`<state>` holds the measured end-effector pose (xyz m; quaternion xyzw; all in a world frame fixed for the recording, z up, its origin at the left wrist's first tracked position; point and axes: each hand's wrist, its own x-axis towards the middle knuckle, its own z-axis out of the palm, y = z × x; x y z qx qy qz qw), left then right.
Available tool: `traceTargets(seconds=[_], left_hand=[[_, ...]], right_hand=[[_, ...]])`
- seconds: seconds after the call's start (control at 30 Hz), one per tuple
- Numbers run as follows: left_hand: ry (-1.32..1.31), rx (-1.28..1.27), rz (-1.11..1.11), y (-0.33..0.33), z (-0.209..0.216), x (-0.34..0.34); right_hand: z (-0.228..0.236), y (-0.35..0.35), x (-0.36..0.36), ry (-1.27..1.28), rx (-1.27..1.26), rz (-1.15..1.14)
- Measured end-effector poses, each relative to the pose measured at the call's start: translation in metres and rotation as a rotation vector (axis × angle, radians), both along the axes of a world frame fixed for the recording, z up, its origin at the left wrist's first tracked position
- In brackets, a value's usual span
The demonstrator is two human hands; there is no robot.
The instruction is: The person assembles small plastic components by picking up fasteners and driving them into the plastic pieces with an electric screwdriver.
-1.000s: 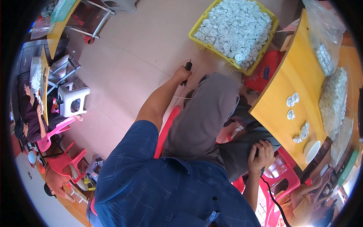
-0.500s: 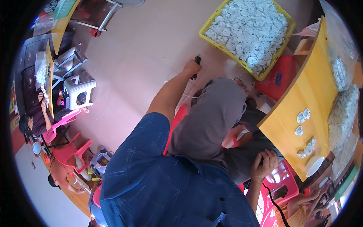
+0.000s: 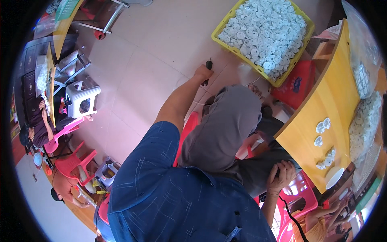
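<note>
My left hand [image 3: 204, 72] is stretched out over the floor, its fingers wrapped round a black screwdriver-like tool [image 3: 209, 65] with a thin tip pointing away from me. The tool's lower end shows below my fist. My right hand [image 3: 281, 176] rests on my right thigh with its fingers curled. Something dark shows between thumb and fingers, too hidden to name. A black cable [image 3: 288, 207] runs down beside that wrist. On the wooden table [image 3: 306, 129] to the right lie several small white plastic parts [image 3: 323, 125] and a white bowl [image 3: 334, 178].
A yellow crate [image 3: 246, 56] heaped with white round parts stands ahead on the right, beside a red stool [image 3: 296, 82]. Bags of parts [image 3: 365, 125] line the table's far side. A white stool [image 3: 82, 97], pink chairs [image 3: 76, 165] and people at benches are on the left.
My left hand with the tool has shifted very slightly to the left. My right hand stays on my thigh.
</note>
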<state>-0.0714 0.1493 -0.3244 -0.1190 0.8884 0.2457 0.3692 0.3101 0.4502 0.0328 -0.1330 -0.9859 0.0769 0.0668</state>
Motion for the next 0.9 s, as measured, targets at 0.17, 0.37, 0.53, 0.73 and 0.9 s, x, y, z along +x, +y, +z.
traceTargets(seconds=[0.17, 0.37, 0.53, 0.73, 0.9], left_hand=[[-0.022, 0.013, -0.011, 0.002, -0.001, -0.005], [0.002, 0.066, 0.041, 0.000, -0.009, -0.006], [0.023, 0.216, 0.095, -0.014, 0.002, 0.002], [-0.004, 0.459, 0.274, -0.036, 0.060, 0.022], [0.043, 0.619, 0.287, -0.061, 0.125, 0.042]], right_hand=[[-0.001, -0.001, -0.002, 0.003, 0.008, -0.006], [0.000, -0.001, -0.004, 0.012, 0.001, 0.008], [0.006, -0.002, -0.012, 0.038, -0.068, 0.060], [0.017, -0.028, -0.049, 0.155, -0.495, 0.105], [0.020, -0.080, -0.116, 0.269, -1.011, 0.061]])
